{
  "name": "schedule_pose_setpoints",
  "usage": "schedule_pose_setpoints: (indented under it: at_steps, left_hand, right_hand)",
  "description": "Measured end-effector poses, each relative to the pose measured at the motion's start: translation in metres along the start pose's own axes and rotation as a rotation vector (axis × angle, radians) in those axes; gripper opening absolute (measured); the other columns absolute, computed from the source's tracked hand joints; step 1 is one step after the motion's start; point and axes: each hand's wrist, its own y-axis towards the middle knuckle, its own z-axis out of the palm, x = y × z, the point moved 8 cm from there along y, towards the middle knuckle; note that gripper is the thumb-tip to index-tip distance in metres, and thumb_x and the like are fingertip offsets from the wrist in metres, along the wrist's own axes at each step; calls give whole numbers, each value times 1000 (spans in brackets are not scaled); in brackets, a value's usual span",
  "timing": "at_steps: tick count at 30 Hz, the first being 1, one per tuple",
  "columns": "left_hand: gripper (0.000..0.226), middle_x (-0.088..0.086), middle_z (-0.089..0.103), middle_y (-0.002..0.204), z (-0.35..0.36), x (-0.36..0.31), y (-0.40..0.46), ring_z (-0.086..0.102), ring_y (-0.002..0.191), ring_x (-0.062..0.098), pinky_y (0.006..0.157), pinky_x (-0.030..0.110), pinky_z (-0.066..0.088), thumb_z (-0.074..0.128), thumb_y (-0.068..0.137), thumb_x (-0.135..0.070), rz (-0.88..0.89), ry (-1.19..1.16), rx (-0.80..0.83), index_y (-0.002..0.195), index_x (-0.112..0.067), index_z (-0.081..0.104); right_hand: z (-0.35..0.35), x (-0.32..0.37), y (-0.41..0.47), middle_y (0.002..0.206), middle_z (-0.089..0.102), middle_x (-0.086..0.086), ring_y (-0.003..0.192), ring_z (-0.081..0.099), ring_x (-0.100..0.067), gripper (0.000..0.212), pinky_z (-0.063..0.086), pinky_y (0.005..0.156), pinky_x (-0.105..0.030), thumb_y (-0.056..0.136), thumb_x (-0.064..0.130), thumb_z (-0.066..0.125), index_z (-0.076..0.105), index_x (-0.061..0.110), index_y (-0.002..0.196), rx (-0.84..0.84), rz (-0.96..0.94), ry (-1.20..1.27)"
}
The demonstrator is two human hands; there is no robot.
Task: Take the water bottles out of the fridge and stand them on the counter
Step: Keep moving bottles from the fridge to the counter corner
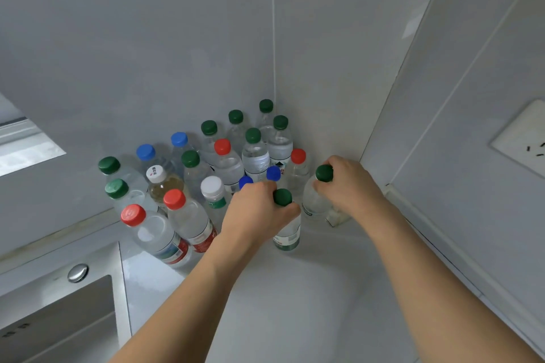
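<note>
At centre right of the frame, two green-capped bottles are being set down on the counter (295, 298) beside the standing cluster of bottles (206, 174). The left hand (256, 212) is being kept curled round the neck of the left bottle (287, 233); the right hand (348, 186) is being wrapped round the shoulder of the right bottle (314, 200), which is being held tilted. Placing step is judged to be in hand: next, the tilted bottle needs righting and both grips need releasing. Bottle bases are partly being hidden; the fridge is not being shown; the sink (59, 303) is being cut off at lower left.
</note>
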Motion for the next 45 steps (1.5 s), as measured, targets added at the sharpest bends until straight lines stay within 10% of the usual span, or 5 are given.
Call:
schedule_pose_setpoints:
  at_steps: [11, 24, 32, 45]
  left_hand:
    - [25, 0, 52, 60, 1, -13, 29, 42, 51, 15, 46, 24, 32, 58, 76, -36, -39, 8, -23, 69, -14, 50]
    - [30, 0, 49, 75, -22, -37, 2, 52, 72, 25, 60, 30, 37, 50, 91, -43, 34, 183, -35, 91, -13, 47]
    - [36, 8, 54, 128, -35, -118, -80, 54, 110, 29, 82, 36, 45, 41, 100, -31, 476, 100, -14, 129, -11, 47]
    - [46, 5, 38, 148, 1, -267, -289, 38, 132, 26, 102, 36, 36, 36, 102, -32, 900, 35, 187, 143, -12, 36]
  right_hand:
    - [7, -6, 9, 91, 59, -5, 82, 58, -26, 24, 51, 70, -38, 84, 33, 63, 55, 14, 96, 63, 4, 82]
    - [-33, -13, -70, 141, 44, -3, 124, 47, -22, 64, 41, 99, -34, 90, 35, 56, 30, 20, 146, -6, 97, 140]
    - [-102, -22, -197, 148, 35, -2, 133, 39, -19, 59, 31, 105, -26, 93, 30, 55, 32, 16, 146, -242, 108, 95]
    - [-188, -90, -451, 152, 32, 2, 137, 34, -17, 59, 29, 108, -27, 94, 34, 52, 30, 19, 147, -456, 406, -8]
